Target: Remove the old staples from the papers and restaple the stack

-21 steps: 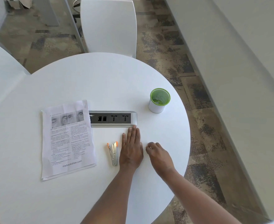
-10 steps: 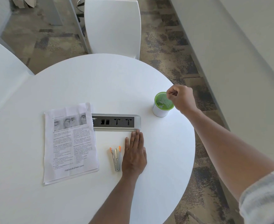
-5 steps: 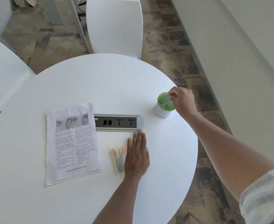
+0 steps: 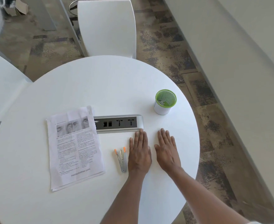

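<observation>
Both hands are lying flat and open, palms down, on the tabletop (image 4: pixel 100 88), gripping nothing; the left hand (image 4: pixel 139 152) and the right hand (image 4: pixel 167 152) are resting side by side, slightly apart. The stapler (image 4: pixel 121 159) is lying just beside the left hand, on its outer side, with its long axis running roughly toward and away from the person, orange tips pointing away. The stack of papers (image 4: pixel 75 146) is lying further left, beyond the stapler, long axis also running away from the person, tilted slightly. The left hand is the nearer to both. Nothing is standing between the hand, stapler and papers. The power socket strip (image 4: pixel 118 123) is sitting beyond the fingertips, touching the papers' upper corner; the green mesh cup (image 4: pixel 165 101) is standing well apart, to the right.
</observation>
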`<state>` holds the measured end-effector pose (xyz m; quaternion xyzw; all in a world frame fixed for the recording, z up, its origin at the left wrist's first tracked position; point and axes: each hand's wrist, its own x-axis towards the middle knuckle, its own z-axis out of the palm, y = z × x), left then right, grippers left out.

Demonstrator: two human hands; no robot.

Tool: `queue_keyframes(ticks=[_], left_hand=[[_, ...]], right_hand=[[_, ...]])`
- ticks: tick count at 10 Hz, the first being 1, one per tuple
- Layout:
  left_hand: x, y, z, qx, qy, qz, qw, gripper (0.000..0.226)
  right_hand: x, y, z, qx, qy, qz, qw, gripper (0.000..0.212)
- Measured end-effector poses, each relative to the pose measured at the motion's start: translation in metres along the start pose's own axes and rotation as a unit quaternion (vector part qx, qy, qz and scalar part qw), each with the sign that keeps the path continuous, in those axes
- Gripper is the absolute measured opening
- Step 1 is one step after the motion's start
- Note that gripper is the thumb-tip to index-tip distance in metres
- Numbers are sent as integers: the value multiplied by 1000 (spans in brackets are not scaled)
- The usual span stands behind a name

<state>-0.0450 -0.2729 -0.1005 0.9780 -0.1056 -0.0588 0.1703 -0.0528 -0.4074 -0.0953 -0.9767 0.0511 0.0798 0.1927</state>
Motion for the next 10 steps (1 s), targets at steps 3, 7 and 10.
queue_keyframes(ticks=[3, 7, 10], left_hand=[[1, 0, 4, 25, -13, -5, 1000, 63], [2, 1, 4, 43, -17, 0, 999, 63], [-1, 3, -29, 44, -5, 8, 999, 62]], right_hand=[[-3, 0, 16, -90, 12, 7, 996, 70], [-4, 0, 15, -98, 1, 15, 995, 72], [-5, -16, -10, -42, 33, -17, 998, 74]])
